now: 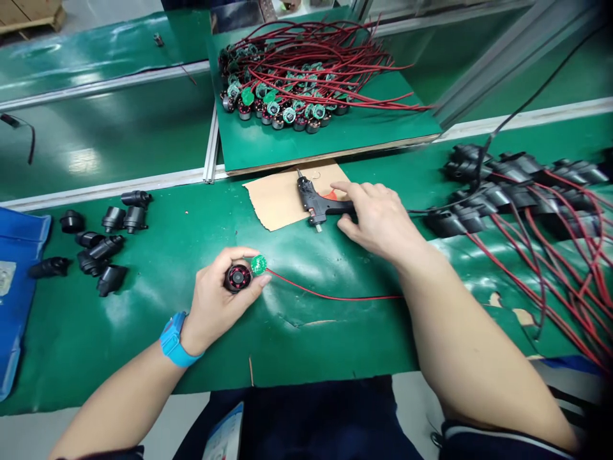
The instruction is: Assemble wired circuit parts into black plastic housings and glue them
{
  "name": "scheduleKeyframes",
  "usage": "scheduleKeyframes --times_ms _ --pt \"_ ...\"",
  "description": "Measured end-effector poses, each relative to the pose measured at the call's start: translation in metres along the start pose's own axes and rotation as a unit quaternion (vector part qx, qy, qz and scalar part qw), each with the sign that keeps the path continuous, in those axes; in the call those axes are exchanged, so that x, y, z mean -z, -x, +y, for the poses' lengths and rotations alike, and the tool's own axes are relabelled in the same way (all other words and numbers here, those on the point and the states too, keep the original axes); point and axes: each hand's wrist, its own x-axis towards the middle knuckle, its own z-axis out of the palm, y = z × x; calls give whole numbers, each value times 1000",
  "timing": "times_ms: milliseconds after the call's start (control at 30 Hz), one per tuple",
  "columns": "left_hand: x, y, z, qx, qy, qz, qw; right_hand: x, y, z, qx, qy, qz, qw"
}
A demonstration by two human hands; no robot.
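Note:
My left hand (221, 289), wearing a blue wristband (173, 340), is closed around a small round motor (238, 277) with dark red windings. Between its thumb and index fingertips sits a round green circuit board (259, 264). From the board a red wire (330, 298) trails right and passes behind my right forearm. A black glue gun (317, 203) with an orange trigger lies on a piece of brown cardboard (272, 198). My right hand (378, 214) is at the gun's handle, thumb and index finger spread on either side of it.
Several motors with green boards and red wires (306, 83) are heaped on a raised green board (287, 150). Black housings (113, 218) lie at left by a blue bin (19, 281). More housings with red wires (507, 185) crowd the right; the gun's black cable (445, 206) runs among them.

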Motion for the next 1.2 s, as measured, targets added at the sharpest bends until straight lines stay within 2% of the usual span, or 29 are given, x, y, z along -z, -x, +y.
scheduleKeyframes --times_ms 100,200,267,333,400,467,567,833,1200 --pt "1 0 0 -30 -7 43 999 13 3 -6 13 0 14 1000" --pt "3 0 -1 -53 -3 68 996 33 12 -14 28 -142 65 987" --pt "5 -1 -1 -51 7 84 995 46 21 -22 33 -281 82 956" --pt "7 -2 -1 -39 23 104 994 55 29 -30 42 -401 59 913" --pt "8 -3 0 -29 37 118 992 60 36 -39 61 -475 18 878" --pt "9 -3 0 -20 47 121 991 63 40 -47 70 -499 -21 863" --pt "9 -2 1 -15 52 113 992 61 42 -55 66 -488 -59 868" --pt "8 -1 3 -32 55 108 992 58 40 -62 53 -486 -82 868" --pt "9 1 4 -38 38 109 993 64 43 -66 60 -444 -71 891"
